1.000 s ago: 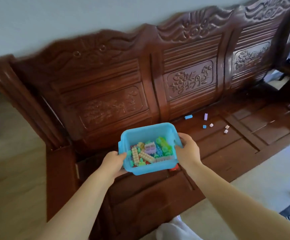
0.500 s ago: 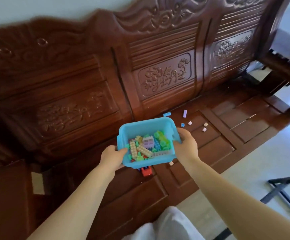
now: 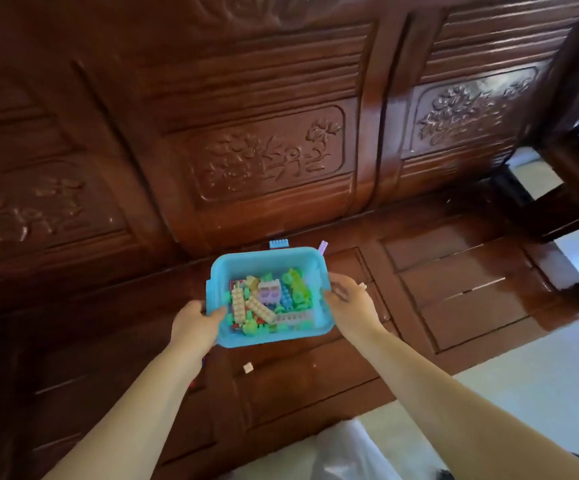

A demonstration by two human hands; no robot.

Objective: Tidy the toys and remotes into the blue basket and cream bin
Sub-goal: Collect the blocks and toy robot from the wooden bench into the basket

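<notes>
Head view: left hand and right hand grip the blue basket, fingers curled over its rim; tilting could spill bricks toward six o'clock.

You're looking at a glossy, carved dark wood bench; the blue basket is smooth matt plastic, its toy bricks pastel plastic with studs

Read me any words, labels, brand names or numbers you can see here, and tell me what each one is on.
None can be read.
The blue basket and the building blocks in it show no print.
The wooden bench has carved flower-like panels, no clear letters.
</notes>
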